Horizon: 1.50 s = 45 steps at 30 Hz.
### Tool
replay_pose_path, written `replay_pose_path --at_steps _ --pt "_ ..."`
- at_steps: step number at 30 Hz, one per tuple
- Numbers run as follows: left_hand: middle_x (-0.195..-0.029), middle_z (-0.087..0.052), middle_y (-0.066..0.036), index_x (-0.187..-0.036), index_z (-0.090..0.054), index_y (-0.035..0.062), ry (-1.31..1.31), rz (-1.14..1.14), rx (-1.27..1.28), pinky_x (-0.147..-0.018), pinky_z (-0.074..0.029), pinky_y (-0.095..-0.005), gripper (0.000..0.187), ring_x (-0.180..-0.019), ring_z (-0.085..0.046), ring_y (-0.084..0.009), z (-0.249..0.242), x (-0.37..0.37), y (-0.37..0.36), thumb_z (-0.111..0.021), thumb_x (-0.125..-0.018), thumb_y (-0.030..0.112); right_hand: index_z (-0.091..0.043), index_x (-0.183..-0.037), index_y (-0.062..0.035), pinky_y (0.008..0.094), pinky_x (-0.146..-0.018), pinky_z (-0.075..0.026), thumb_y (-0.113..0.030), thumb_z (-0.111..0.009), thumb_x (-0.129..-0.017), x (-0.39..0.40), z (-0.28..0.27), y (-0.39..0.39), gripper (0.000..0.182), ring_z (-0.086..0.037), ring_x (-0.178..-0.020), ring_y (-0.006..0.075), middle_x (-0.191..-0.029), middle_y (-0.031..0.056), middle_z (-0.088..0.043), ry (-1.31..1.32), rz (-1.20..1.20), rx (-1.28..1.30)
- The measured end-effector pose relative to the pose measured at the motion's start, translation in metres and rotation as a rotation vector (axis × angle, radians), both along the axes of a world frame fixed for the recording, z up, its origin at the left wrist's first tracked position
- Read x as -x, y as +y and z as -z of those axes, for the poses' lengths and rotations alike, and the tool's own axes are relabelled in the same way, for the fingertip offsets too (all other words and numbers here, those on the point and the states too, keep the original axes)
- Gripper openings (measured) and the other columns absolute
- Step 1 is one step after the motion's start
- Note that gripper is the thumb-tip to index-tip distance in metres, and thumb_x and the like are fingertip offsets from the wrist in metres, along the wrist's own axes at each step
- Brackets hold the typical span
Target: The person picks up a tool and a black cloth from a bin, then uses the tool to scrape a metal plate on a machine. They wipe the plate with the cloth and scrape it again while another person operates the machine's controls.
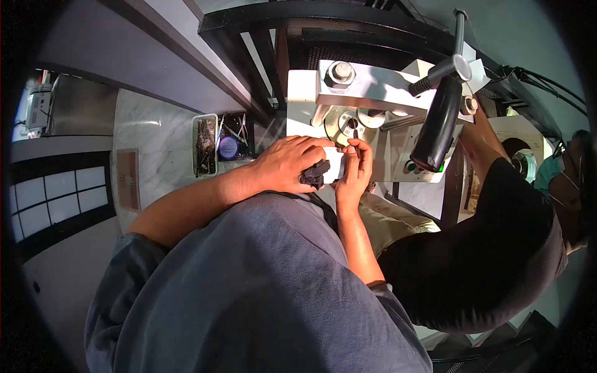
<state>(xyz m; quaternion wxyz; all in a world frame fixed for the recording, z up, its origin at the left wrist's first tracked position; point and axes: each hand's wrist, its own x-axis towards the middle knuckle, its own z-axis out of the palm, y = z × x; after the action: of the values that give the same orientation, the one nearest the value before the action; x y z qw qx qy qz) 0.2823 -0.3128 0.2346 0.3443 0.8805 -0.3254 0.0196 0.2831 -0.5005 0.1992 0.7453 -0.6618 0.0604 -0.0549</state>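
Note:
My left hand (289,163) is closed, its fingers curled round a black, crumpled-looking thing (315,174). Right beside that, between both hands, a small white piece (334,165) shows; its far side is hidden. My right hand (353,171) is closed too, with thumb and fingers pinched at the right edge of the white piece. A thin dark rod (355,133) sticks out from its fingertips toward a round metal flange (344,126) with a dark centre hole. The flange belongs to a machine with a thick metal top plate (379,87).
A black lever handle (439,124) juts over the machine's right side. Below it is a panel with buttons (415,166). At right, a co-worker's black sleeve (479,230) and forearm reach behind the handle. A tray of small parts (205,146) and a purple-lidded tub (229,147) are at left.

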Motion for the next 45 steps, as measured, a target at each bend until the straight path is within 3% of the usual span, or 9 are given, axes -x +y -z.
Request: replay_pose_path --at_steps 1,6,8,9,11,45 --pt "-0.144 -0.054 -0.011 -0.115 -0.054 0.0072 0.012 0.002 -0.002 -0.102 -0.050 -0.0479 0.063 -0.122 -0.060 -0.0330 0.0011 0.0001 0.0003 -0.088 -0.067 0.028 -0.062 -0.113 0.0000 0.0255 -0.073 -0.038 -0.018 -0.059 -0.107 0.0000 0.0003 0.0000 0.020 -0.045 -0.081 0.0073 -0.091 -0.0018 -0.054 0.000 0.000 -0.001" --pt "-0.144 -0.054 -0.011 -0.116 -0.054 0.0071 0.022 0.005 -0.010 -0.103 -0.050 -0.0480 0.063 -0.123 -0.060 -0.0334 0.0005 0.0002 0.0008 -0.088 -0.067 0.028 -0.062 -0.114 0.0000 0.0259 -0.075 -0.039 -0.018 -0.059 -0.107 0.0002 0.0016 -0.0014 0.020 -0.046 -0.083 0.0080 -0.094 -0.0010 -0.056 -0.008 0.000 -0.002" --pt "-0.144 -0.054 -0.012 -0.116 -0.054 0.0071 0.027 0.008 -0.009 -0.103 -0.050 -0.0480 0.064 -0.123 -0.060 -0.0334 0.0004 0.0001 0.0008 -0.089 -0.067 0.028 -0.060 -0.118 -0.0015 0.0280 -0.088 -0.045 -0.014 -0.053 -0.106 0.0014 -0.0002 -0.0029 0.019 -0.054 -0.095 0.0127 -0.103 0.0042 -0.058 0.034 -0.041 0.019" --pt "-0.144 -0.054 -0.012 -0.116 -0.054 0.0072 0.022 0.007 -0.004 -0.103 -0.050 -0.0481 0.063 -0.123 -0.060 -0.0333 0.0004 0.0000 0.0005 -0.089 -0.067 0.028 -0.060 -0.118 -0.0015 0.0280 -0.088 -0.045 -0.014 -0.053 -0.106 0.0011 0.0001 -0.0022 0.019 -0.054 -0.095 0.0127 -0.103 0.0042 -0.058 0.035 -0.041 0.019" --pt "-0.144 -0.054 -0.012 -0.116 -0.054 0.0073 0.018 0.006 0.001 -0.103 -0.050 -0.0481 0.063 -0.123 -0.060 -0.0332 0.0004 0.0001 0.0002 -0.089 -0.067 0.028 -0.062 -0.114 -0.0004 0.0259 -0.075 -0.040 -0.018 -0.060 -0.106 -0.0001 0.0007 -0.0001 0.019 -0.047 -0.083 0.0080 -0.093 -0.0009 -0.056 0.000 -0.003 -0.010" --pt "-0.142 -0.055 -0.010 -0.114 -0.056 0.0081 0.000 0.003 -0.004 -0.101 -0.050 -0.0482 0.060 -0.122 -0.061 -0.0318 0.0003 -0.0001 0.0006 -0.088 -0.068 0.030 -0.061 -0.113 0.0005 0.0257 -0.071 -0.036 -0.016 -0.057 -0.106 0.0001 -0.0067 0.0025 0.019 -0.043 -0.078 0.0071 -0.087 -0.0019 -0.052 0.017 -0.003 -0.041"
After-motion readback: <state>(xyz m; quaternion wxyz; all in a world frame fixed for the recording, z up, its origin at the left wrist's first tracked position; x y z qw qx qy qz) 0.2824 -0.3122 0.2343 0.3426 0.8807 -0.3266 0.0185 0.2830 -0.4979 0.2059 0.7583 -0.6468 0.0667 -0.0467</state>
